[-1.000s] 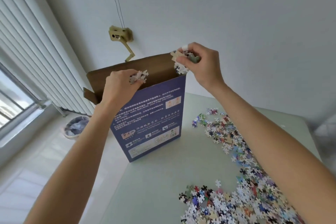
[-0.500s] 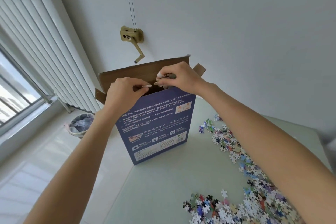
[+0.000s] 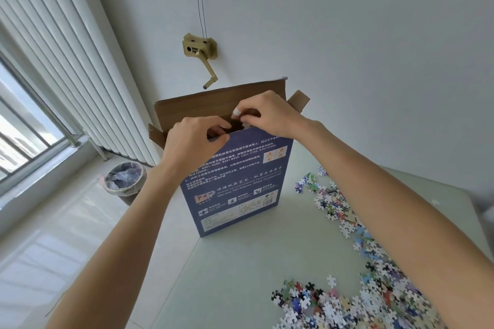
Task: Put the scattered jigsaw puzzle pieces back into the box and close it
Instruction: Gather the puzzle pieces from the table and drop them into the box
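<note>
blue puzzle box (image 3: 235, 184) standing upright on the pale green table (image 3: 240, 270), top flaps open, brown flap raised at the far side. left hand (image 3: 192, 141) at the box mouth, fingers curled, thumb on the front edge; whether its grip holds anything cannot be told. right hand (image 3: 267, 112) over the opening, grip pinching a white puzzle piece (image 3: 246, 125). scattered puzzle pieces (image 3: 355, 270) lie on the table from 3 to 5 o'clock of the box. lined waste bin (image 3: 124, 178) on the floor at 9 o'clock.

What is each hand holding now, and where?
The right hand pinches a pale puzzle piece at its top, above the open box. The left hand: cannot tell.
</note>
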The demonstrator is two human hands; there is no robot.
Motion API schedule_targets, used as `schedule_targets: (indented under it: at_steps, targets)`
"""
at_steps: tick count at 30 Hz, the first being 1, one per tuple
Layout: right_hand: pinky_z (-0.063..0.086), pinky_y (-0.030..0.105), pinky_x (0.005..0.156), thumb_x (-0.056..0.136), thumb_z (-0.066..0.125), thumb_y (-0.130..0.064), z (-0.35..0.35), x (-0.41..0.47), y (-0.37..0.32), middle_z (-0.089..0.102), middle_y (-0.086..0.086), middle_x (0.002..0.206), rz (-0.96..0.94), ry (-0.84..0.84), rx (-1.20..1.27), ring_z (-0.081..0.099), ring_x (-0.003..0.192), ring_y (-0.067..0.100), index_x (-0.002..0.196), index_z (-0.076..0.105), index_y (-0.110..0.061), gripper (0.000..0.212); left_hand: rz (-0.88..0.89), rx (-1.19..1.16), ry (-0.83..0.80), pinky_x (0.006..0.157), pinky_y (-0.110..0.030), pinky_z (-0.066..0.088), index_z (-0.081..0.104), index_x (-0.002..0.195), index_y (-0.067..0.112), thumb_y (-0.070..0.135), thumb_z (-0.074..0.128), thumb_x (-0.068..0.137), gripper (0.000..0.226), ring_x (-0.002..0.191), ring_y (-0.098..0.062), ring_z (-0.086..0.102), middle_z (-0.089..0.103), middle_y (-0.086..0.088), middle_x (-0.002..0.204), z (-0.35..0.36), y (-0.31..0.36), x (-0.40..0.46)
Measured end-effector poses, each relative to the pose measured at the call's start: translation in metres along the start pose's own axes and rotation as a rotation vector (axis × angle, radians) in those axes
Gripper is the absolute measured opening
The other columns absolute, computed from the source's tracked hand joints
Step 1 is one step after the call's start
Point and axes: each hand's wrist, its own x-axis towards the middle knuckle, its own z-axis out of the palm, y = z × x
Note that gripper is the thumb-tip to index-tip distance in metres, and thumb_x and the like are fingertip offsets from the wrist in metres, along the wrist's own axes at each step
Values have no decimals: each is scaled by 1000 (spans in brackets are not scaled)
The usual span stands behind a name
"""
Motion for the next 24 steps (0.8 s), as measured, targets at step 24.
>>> schedule_targets:
  at_steps: [24]
  targets:
    - [45, 29, 87, 92, 53, -18, 129, -370, 64, 55, 4, 127, 945, -140, -152, 53, 110, 19, 127, 53, -12, 36, 114, -122, -595, 87, -32, 48, 54, 124, 31, 36, 59, 88, 37, 107, -13, 55, 63, 10, 110, 213, 65, -145]
